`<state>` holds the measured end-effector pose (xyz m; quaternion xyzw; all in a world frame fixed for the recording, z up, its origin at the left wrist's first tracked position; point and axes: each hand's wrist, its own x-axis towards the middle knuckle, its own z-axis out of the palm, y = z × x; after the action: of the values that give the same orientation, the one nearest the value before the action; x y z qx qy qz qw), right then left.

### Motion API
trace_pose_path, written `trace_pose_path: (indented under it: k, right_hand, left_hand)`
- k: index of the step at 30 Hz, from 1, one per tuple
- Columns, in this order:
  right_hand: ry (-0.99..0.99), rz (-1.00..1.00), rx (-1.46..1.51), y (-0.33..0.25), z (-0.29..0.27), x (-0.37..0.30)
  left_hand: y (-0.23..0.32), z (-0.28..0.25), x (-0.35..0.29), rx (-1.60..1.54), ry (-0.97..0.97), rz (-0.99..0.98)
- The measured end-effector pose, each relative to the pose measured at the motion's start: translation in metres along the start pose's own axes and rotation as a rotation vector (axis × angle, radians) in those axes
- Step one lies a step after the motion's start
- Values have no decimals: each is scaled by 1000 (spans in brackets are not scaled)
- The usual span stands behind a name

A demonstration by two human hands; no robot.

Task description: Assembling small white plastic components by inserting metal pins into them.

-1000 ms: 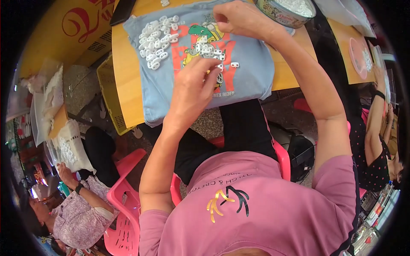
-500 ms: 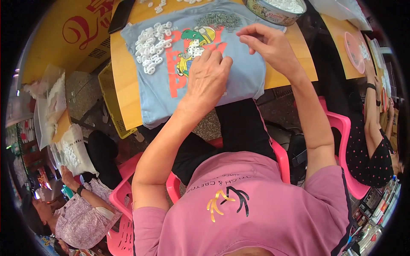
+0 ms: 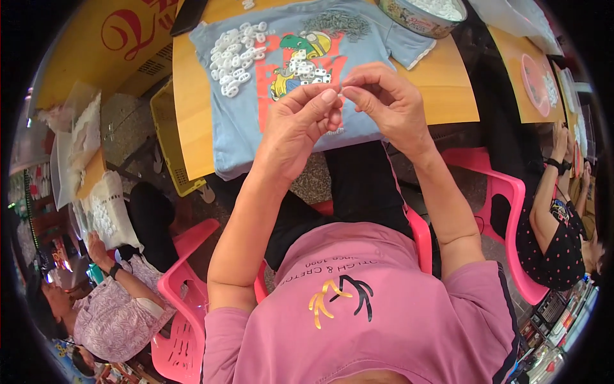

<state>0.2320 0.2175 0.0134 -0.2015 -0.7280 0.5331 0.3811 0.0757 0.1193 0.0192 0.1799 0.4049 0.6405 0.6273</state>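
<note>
1. My left hand [image 3: 300,125] and right hand [image 3: 384,102] met in the upper middle of the frame, just above the near edge of the light blue T-shirt [image 3: 281,128] spread over the orange table [image 3: 448,96].
2. The fingers of both hands were drawn narrow, thumb and forefinger tips pinched together around a tiny white piece [image 3: 341,91]; it was too small for me to tell its shape.
3. As I judged the progress: a heap of white ring-like pieces [image 3: 233,57] lay on the shirt at the upper left, a smaller cluster of white pieces [image 3: 307,70] sat on the shirt's print just beyond my fingers, and a scatter of thin grey metal bits [image 3: 336,24] lay near the collar at the top. Which heap was finished work I could not tell, but plenty of loose pieces remained.
4. A round tin [image 3: 419,14] with a patterned side and white contents stood at the top right of the table.
5. A yellow sign with red curling letters [image 3: 121,38] filled the upper left.
6. A yellow crate [image 3: 169,153] sat below the table's left edge.
7. Clear bags of white pieces [image 3: 102,211] lay at the left, near another seated person.
8. A pink round plate [image 3: 534,83] lay on a second table at the upper right.
</note>
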Motion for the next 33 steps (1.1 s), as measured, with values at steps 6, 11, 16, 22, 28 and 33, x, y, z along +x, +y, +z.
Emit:
trace_pose_path:
  k: [6,11,16,22,28,33]
  right_hand:
    - [70,12,31,-2,20,-1]
    - [151,174,153,-11,34,-4]
    - [147,251,262,-10,37,-6]
    - [126,275,271,-12,39,-6]
    - [127,355,429,-13,38,-5]
    - [95,373,453,-12,33,-5]
  left_hand:
    - [0,-2,-8,-109,-10,-19]
    - [-8,-2,-9,-132,61,69]
    - [-11,-4,-11,-85,84,145]
    - [-12,5,-19,29,127,270]
    - [-13,0,-21,42,159,308]
    - [-10,0,-25,59,142,278]
